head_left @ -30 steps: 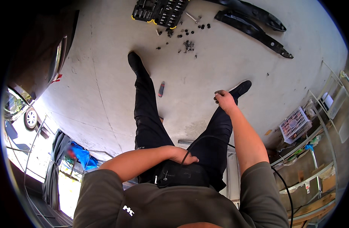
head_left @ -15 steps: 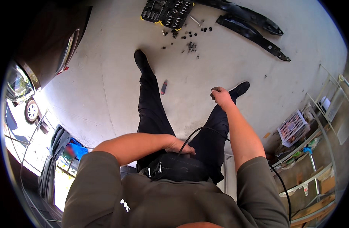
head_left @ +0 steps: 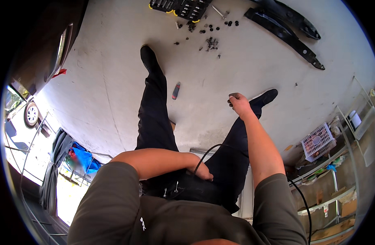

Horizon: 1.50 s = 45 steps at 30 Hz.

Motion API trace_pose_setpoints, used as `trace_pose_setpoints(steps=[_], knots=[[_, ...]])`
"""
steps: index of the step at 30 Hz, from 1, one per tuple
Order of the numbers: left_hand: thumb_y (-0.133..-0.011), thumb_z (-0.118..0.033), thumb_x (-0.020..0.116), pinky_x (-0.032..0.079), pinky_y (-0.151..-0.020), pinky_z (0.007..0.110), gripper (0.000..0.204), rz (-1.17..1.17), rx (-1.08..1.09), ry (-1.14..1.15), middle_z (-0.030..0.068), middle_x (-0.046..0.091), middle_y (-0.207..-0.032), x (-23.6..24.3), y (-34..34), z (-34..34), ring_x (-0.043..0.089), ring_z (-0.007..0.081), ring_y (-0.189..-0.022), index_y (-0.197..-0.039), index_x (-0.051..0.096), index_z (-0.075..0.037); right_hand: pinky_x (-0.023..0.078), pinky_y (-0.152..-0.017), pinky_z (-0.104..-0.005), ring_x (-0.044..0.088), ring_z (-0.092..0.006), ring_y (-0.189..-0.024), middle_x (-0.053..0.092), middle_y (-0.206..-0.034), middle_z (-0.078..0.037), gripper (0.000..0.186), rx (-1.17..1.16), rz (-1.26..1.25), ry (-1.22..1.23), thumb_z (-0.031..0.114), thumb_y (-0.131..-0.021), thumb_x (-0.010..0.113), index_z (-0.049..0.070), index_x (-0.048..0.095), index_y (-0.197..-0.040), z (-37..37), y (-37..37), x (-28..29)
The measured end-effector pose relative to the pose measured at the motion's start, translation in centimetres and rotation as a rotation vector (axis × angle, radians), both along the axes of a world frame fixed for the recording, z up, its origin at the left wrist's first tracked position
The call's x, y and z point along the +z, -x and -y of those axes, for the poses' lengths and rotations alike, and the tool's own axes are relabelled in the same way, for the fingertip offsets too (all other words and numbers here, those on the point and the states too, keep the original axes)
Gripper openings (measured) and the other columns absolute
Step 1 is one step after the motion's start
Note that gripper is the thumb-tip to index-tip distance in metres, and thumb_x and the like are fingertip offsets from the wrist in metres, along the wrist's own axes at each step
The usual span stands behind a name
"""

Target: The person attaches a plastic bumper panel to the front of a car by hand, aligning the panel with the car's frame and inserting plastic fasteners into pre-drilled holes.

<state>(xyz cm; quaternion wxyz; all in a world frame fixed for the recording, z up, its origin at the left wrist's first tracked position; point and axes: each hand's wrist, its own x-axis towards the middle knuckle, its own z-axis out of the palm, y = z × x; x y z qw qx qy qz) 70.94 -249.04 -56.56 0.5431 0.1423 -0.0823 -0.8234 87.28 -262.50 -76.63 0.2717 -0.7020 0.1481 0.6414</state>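
Seated with legs apart, I have my left hand [head_left: 201, 168] down at a black waist bag [head_left: 193, 191] in my lap. Its fingers are largely hidden, and a thin black cable [head_left: 203, 155] loops up beside it. My right hand [head_left: 239, 103] is closed above my right shin; a small dark thing shows at its fingertips, too small to name. Between my feet, a short grey and red hand tool [head_left: 176, 91] lies on the floor.
An open black and yellow socket set [head_left: 191, 10], a metal bar tool [head_left: 218, 12] and scattered dark fasteners [head_left: 212, 43] lie ahead. Two long black panels [head_left: 285, 34] are at the far right. A white basket [head_left: 318, 141] stands right; a dark car [head_left: 44, 45] is left.
The view has shifted slightly, so the floor items sit higher and the panels further right. My left hand stays at the bag; my right hand remains closed above the shin.
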Motion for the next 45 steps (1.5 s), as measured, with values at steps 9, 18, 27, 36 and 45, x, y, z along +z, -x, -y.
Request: trace_pose_setpoints(steps=[9,18,27,36,45], knots=[[-0.102,-0.040,0.049,0.055,-0.090,0.052,0.047,0.727,0.408,-0.554,0.0216,0.072,-0.097,-14.7,2.8,-5.7,0.070,0.0392,-0.096,-0.111,0.073,-0.001,0.055,-0.079,-0.0343,0.067,-0.0187,-0.086,0.073,-0.100,-0.011,0.034,0.037,-0.023,0.003,0.020,-0.100,0.060,-0.005,0.068,-0.122,-4.4,5.7,-10.2],[-0.098,-0.029,0.057,0.052,-0.102,0.046,0.040,0.756,0.617,-1.258,0.0202,0.068,-0.119,-21.1,4.4,-15.8,0.065,0.0374,-0.114,-0.122,0.068,0.002,0.055,-0.082,-0.0342,0.070,-0.0198,-0.088,0.075,-0.098,-0.012,0.037,0.329,0.232,-0.128,0.020,-0.096,0.064,0.000,0.069,-0.126,-17.8,3.1,-16.7],[-0.099,-0.029,0.057,0.051,-0.103,0.046,0.042,0.761,0.513,-1.102,0.0205,0.069,-0.119,-21.0,3.5,-23.0,0.065,0.0383,-0.116,-0.125,0.067,0.001,0.053,-0.105,-0.0431,0.065,-0.0366,-0.124,0.067,-0.135,-0.022,0.065,0.467,0.442,-0.138,0.023,-0.091,0.065,0.013,0.049,-0.153,-29.7,1.2,-21.9],[-0.097,-0.029,0.060,0.055,-0.096,0.047,0.040,0.780,0.526,-1.075,0.0214,0.071,-0.113,-21.3,2.2,-28.0,0.069,0.0390,-0.107,-0.122,0.068,0.001,0.057,-0.088,-0.0388,0.067,-0.0278,-0.113,0.064,-0.136,-0.014,0.085,0.066,0.428,0.025,0.020,-0.087,0.078,0.016,0.035,-0.161,-35.4,1.4,-27.3],[-0.096,-0.029,0.062,0.056,-0.095,0.047,0.041,0.769,0.565,-1.037,0.0214,0.070,-0.113,-20.8,-0.4,-29.9,0.070,0.0392,-0.106,-0.123,0.068,0.001,0.054,-0.092,-0.0343,0.066,-0.0196,-0.106,0.068,-0.121,-0.006,0.075,0.028,0.590,-0.076,0.016,-0.083,0.081,0.011,0.049,-0.151,-36.0,1.4,-31.9]])
